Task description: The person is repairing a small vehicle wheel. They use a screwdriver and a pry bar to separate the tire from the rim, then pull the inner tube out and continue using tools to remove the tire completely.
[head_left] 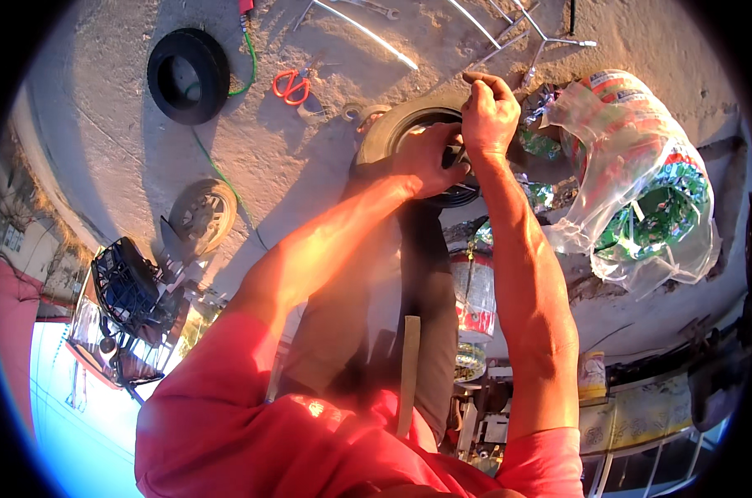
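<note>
Between my knees stands a small wheel with its tyre [379,143], its dark rim partly covered by my arms and hands. My left hand [428,163] reaches over the rim at the wheel's middle, its thumb and fingers curved round a part there. Just right of it, my right hand [488,116] is raised at the tyre's far right edge. Its fingers are curled in, with the index finger bent across the top. Whatever it pinches, if anything, is hidden.
A loose black tyre [188,75] lies far left by a green hose [252,70]. Orange-handled scissors [292,86], a spanner [376,8] and a cross wrench [543,37] lie beyond. Plastic-wrapped tyres [633,158] stand right, near a bucket [474,295]. Another wheel [203,216] sits left.
</note>
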`<state>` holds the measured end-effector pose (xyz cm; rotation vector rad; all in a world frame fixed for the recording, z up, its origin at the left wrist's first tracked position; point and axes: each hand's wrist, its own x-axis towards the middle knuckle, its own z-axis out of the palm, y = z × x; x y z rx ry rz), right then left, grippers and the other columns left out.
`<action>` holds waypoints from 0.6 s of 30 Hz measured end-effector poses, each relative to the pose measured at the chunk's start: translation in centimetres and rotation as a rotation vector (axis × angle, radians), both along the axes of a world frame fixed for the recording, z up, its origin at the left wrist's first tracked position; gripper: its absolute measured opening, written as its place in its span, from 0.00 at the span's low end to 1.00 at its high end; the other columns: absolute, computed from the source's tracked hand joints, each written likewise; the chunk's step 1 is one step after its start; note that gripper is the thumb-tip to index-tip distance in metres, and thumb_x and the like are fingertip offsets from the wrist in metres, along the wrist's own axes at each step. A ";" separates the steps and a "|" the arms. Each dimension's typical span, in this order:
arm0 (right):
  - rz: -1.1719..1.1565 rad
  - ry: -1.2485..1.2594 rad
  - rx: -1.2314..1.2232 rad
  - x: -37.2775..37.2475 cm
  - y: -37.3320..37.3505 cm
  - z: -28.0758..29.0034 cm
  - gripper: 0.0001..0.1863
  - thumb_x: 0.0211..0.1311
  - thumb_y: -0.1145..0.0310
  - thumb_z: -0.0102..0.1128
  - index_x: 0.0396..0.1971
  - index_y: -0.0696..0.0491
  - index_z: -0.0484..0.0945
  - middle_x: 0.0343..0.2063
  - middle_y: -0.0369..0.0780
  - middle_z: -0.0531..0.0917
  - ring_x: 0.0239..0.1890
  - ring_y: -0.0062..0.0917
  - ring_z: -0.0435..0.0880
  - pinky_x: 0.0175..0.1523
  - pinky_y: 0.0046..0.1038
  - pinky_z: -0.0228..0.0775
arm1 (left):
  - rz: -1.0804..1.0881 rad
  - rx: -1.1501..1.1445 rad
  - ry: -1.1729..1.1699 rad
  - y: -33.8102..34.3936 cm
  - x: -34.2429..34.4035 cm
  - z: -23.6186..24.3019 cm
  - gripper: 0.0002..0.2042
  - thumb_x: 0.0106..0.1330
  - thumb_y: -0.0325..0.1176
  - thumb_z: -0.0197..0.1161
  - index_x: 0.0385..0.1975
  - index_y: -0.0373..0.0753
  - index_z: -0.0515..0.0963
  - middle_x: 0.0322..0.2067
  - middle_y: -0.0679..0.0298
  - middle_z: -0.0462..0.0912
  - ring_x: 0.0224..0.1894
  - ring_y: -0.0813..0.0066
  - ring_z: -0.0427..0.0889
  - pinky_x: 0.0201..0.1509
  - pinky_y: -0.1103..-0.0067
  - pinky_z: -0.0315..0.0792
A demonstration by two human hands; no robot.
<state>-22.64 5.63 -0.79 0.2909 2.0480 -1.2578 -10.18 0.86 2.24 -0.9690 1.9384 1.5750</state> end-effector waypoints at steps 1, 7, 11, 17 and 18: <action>0.005 -0.013 0.008 0.3 0.2 0.6 0.15 0.61 0.67 0.55 0.37 0.59 0.88 0.25 0.40 0.85 0.28 0.22 0.80 0.39 0.27 0.73 | 0.032 0.052 -0.042 0.8 -0.7 0.3 0.24 0.55 0.42 0.71 0.52 0.40 0.80 0.50 0.52 0.86 0.54 0.51 0.84 0.57 0.61 0.76; 0.101 0.178 -0.032 0.8 1.6 0.3 0.15 0.62 0.66 0.54 0.37 0.57 0.87 0.22 0.41 0.82 0.27 0.25 0.80 0.37 0.28 0.72 | 0.320 0.324 0.026 4.7 -2.7 -1.5 0.20 0.67 0.40 0.61 0.57 0.41 0.77 0.51 0.55 0.84 0.54 0.61 0.84 0.57 0.69 0.77; 0.131 0.239 -0.048 0.7 0.3 -0.6 0.15 0.64 0.64 0.56 0.38 0.54 0.89 0.17 0.32 0.78 0.23 0.16 0.75 0.33 0.23 0.68 | 0.523 0.256 0.263 6.2 -0.7 -7.5 0.15 0.70 0.41 0.58 0.51 0.42 0.78 0.44 0.58 0.86 0.48 0.62 0.86 0.50 0.68 0.79; 0.135 0.118 -0.225 0.1 5.0 2.7 0.19 0.71 0.57 0.60 0.48 0.58 0.85 0.31 0.37 0.85 0.36 0.18 0.82 0.46 0.22 0.74 | 0.303 -0.350 0.142 6.4 -1.8 -6.9 0.13 0.65 0.47 0.64 0.34 0.43 0.83 0.30 0.51 0.87 0.36 0.45 0.87 0.38 0.57 0.79; 0.123 0.126 -0.208 0.3 7.1 3.7 0.20 0.70 0.57 0.62 0.50 0.57 0.84 0.35 0.40 0.86 0.39 0.20 0.84 0.48 0.24 0.75 | 0.380 -0.354 0.115 6.7 -1.7 -10.2 0.14 0.66 0.47 0.64 0.34 0.42 0.83 0.30 0.51 0.87 0.36 0.44 0.86 0.38 0.57 0.79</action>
